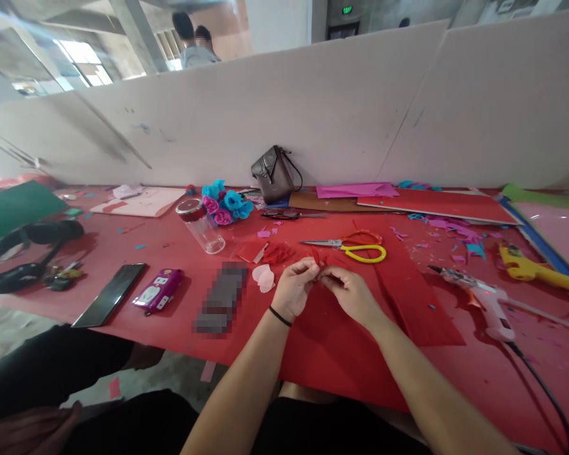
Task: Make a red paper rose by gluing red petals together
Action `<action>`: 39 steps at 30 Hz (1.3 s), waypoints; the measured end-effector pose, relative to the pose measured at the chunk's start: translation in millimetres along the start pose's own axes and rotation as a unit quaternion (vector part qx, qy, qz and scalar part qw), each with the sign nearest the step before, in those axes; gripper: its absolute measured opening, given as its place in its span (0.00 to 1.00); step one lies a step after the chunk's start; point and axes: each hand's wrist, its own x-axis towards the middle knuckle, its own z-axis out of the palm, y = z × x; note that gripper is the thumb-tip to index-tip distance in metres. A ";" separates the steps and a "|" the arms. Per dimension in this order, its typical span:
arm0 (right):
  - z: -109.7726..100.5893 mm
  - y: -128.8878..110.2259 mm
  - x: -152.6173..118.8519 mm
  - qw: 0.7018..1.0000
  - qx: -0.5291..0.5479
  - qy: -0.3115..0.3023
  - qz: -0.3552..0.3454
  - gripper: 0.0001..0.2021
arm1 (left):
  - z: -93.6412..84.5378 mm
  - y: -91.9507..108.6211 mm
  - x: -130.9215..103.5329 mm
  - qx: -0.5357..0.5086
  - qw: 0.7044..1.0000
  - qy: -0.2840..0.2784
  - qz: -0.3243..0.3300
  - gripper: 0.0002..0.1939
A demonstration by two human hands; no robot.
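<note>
Near the middle of the red table, my left hand (298, 284) pinches a small piece of red paper (317, 256) that sticks up above its fingertips. My right hand (348, 291) meets it from the right, its thumb and fingers pinched at the same red piece. Just beyond my hands lie scissors (348, 244) with one yellow and one red handle loop. Crumpled red paper pieces (279, 253) lie beyond my left hand, and pale pink paper petals (264, 278) are to its left. A large red sheet (422, 309) spreads beneath and right of my hands.
Left stand a clear jar (201, 227), paper flowers (227, 202), a purple case (159, 291) and a phone (110, 295). A glue gun (483, 297) with a cord lies right, near a yellow tool (535, 268). Behind are a dark bag (274, 174) and a white partition (265, 107).
</note>
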 end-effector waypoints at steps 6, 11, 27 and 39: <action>0.9 -2.4 -1.6 1.000 0.009 -0.001 -0.012 0.10 | 2.4 -0.5 -2.0 0.029 0.999 -0.002 0.020 0.14; 3.1 3.3 -0.9 1.000 0.024 0.001 -0.010 0.12 | 2.1 -1.8 -2.0 0.075 0.996 -0.008 0.046 0.11; 3.1 -3.6 -3.1 0.998 0.003 0.056 -0.021 0.08 | 2.4 0.0 -3.8 0.030 0.999 0.012 0.040 0.17; 4.8 -2.5 -2.5 0.998 0.026 0.040 -0.035 0.09 | 2.7 -2.0 -2.3 0.045 0.999 0.007 0.026 0.17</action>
